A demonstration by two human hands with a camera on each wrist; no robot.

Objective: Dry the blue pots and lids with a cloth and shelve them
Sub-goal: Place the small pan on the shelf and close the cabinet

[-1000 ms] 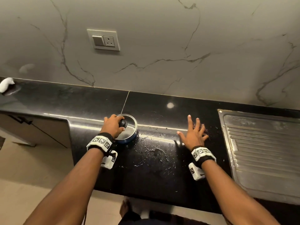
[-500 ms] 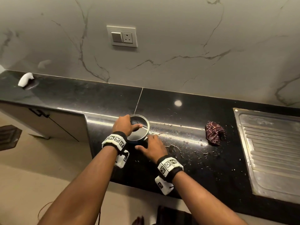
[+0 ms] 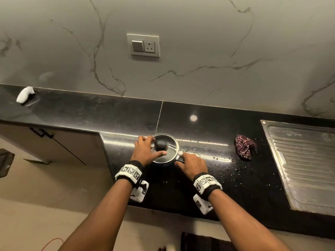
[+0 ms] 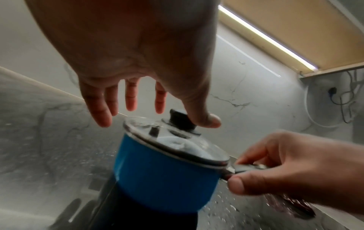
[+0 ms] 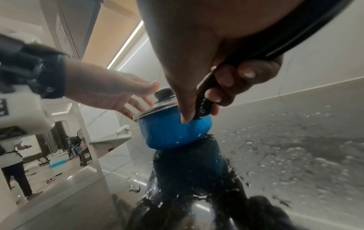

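- Pot, blue, sits on my wet tabletop, centre frame, lid on.
- Right hand grip clamps its black handle.
- Left hand hovers spread, thumb touching the knob.
- Checked cloth lies right, well apart.

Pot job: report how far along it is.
Done, it seems: the lid sits on the pot, and the cloth lies apart on the wet counter, so wiping looks finished, though droplets still show on the pot. In hand: the right hand grips the pot's handle; the left hand hovers open at the knob. Left: shelving; no shelf shows.
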